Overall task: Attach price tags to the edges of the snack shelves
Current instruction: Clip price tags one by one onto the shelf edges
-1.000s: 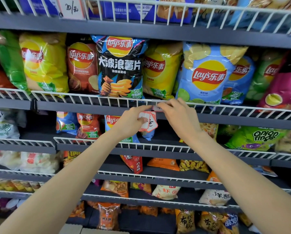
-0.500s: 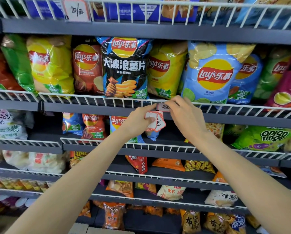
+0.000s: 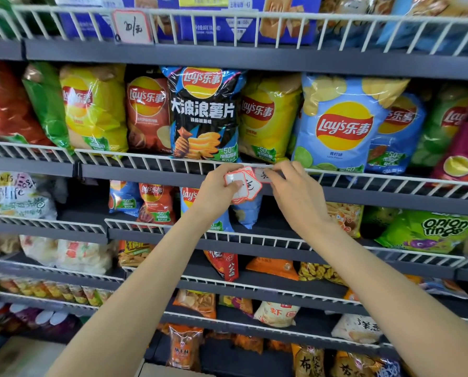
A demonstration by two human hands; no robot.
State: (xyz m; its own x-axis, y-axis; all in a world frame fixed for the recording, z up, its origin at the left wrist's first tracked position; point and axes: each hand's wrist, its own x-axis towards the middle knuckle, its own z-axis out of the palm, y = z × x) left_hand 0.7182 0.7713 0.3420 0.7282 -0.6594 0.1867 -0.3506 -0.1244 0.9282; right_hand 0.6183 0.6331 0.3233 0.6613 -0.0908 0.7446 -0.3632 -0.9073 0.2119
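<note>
Left hand [image 3: 218,189] pinches spare tags [image 3: 243,184]; right hand [image 3: 295,191] fingers closed on 1 tag [image 3: 262,175] at shelf rail [image 3: 146,161]; seat clip squarely, press level

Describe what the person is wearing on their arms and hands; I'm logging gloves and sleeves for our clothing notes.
Nothing is worn that the head view shows. Both forearms are bare up to the bottom edge of the picture, with no sleeve or cuff in view. The left hand and the right hand have no gloves, and no ring, watch or bracelet shows on the visible fingers or wrists. The nails look short and unpainted.
</note>
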